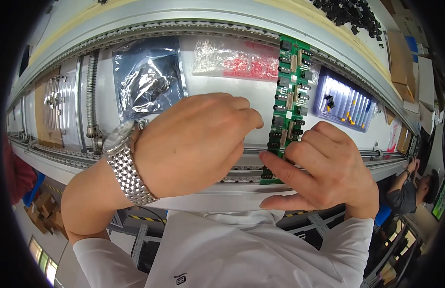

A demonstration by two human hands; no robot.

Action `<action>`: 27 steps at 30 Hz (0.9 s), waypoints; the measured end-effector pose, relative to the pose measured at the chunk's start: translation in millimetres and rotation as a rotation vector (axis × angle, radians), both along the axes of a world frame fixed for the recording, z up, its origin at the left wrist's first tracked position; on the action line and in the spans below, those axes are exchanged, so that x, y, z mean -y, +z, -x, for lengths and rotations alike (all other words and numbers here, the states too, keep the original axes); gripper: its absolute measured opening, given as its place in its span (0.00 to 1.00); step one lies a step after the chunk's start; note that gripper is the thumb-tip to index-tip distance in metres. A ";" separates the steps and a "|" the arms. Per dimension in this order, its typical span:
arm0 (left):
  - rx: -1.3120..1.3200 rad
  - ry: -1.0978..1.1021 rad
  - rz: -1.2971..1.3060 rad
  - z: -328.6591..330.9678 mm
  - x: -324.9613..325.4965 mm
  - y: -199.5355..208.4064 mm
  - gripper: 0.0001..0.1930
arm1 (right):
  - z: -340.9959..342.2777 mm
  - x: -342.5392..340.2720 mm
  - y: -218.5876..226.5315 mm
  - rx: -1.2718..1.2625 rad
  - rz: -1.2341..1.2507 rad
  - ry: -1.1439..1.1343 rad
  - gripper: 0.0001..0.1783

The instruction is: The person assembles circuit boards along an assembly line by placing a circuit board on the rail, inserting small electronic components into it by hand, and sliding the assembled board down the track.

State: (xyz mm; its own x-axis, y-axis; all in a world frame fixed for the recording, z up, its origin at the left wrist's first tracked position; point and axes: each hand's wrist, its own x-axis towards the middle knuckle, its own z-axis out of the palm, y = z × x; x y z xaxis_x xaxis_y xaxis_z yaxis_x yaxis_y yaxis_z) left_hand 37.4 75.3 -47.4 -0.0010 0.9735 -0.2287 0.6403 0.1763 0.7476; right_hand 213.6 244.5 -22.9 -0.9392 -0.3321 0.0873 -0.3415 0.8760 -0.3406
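Note:
A long green circuit board (287, 108) with black sockets and pale connectors spans the two rails of the conveyor in front of me. Just left of it is my left hand (193, 139), wearing a metal watch (128, 165); its fingers are curled closed, and whatever they hold, if anything, is hidden behind them. My right hand (325, 170) is over the board's near right part. Its index finger points to the board's near end, the thumb stands apart from it, and the other fingers bend inward. Nothing shows between thumb and index finger.
Beyond my left hand lies a silvery antistatic bag (150, 77). A clear bag with red print (237, 60) is beside the board. A clear-blue tray (342, 98) holds small yellow and black parts. Loose black parts (349, 17) pile at the far right; another person (407, 194) works at right.

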 end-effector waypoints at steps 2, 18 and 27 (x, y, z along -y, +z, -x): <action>-0.023 -0.003 0.004 -0.2 1.0 -0.2 0.11 | 0.9 -0.9 0.9 0.012 -0.002 0.003 0.26; -0.140 -0.027 -0.045 -4.4 7.7 -0.7 0.12 | -2.5 -4.7 13.8 -0.023 0.113 -0.062 0.20; -0.084 0.024 -0.201 0.1 7.7 -8.5 0.11 | -20.1 -57.6 28.1 0.411 0.590 -0.615 0.05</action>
State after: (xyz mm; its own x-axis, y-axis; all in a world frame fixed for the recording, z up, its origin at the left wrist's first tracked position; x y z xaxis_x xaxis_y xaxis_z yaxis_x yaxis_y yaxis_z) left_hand 37.3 67.6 -56.0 -0.0359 0.9990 -0.0277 0.6991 0.0449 0.7136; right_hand 233.7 302.1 5.2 -0.9294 0.2239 -0.2935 0.3684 0.5104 -0.7771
